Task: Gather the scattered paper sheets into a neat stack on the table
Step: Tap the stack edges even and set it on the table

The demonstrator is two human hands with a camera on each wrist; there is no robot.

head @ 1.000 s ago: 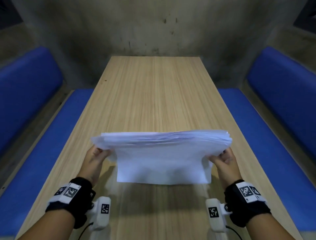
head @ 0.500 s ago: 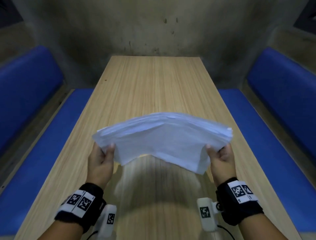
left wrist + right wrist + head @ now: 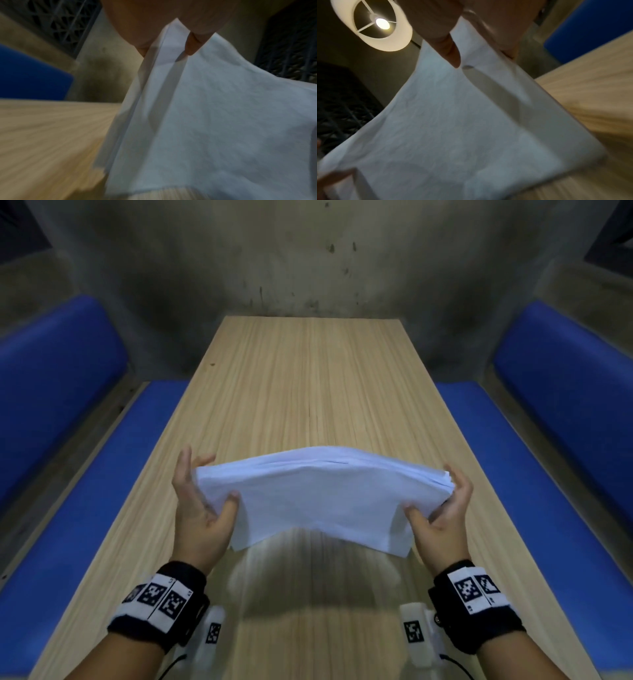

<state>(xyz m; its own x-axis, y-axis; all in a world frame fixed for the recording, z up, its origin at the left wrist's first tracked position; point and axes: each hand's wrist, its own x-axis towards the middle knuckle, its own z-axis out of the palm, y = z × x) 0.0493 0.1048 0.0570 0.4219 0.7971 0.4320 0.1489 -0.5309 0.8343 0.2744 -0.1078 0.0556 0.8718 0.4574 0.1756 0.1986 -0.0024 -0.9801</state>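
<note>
left hand (image 3: pixel 202 508) at 7 o'clock, right hand (image 3: pixel 442 517) at 5: each pinches one end of paper stack (image 3: pixel 318 498), thumbs on near face. stack now arched upward, lifted higher off table (image 3: pixel 308 378) than a second ago; likely squaring edges. beyond, at 12, bare wood.

2 blue padded benches: left one (image 3: pixel 85 474) and right one (image 3: pixel 548 470), each running near to far with a blue backrest. Stained grey concrete wall (image 3: pixel 308 258) at the far end. Dark lattice grille (image 3: pixel 56 20) high on the left. Lit ceiling lamp (image 3: pixel 375 24) with round white shade overhead. Wrist bands (image 3: pixel 161 601) carry black-and-white square markers.
</note>
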